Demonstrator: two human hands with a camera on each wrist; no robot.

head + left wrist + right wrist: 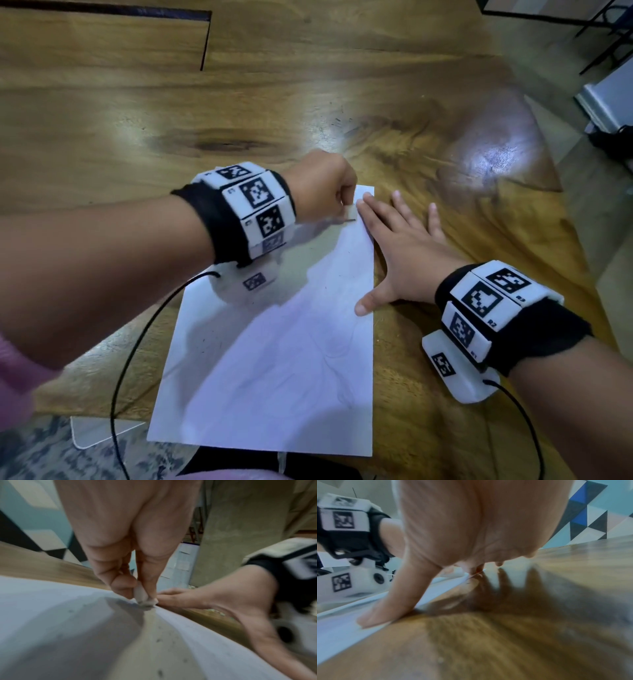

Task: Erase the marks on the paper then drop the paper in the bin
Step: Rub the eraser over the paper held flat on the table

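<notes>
A white sheet of paper lies on the wooden table, one edge running toward me. My left hand pinches a small whitish eraser and presses its tip on the paper near the far right corner, beside a short dark mark. Faint pencil traces and dark crumbs speckle the sheet. My right hand lies flat with fingers spread along the paper's right edge; its thumb and index fingertip rest on the sheet, the other fingers on the wood. No bin is in view.
A black cable runs from my left wrist unit across the paper's left side. A seam in the tabletop shows at the far left. The table's right edge drops to a grey floor. A patterned rug lies below the near edge.
</notes>
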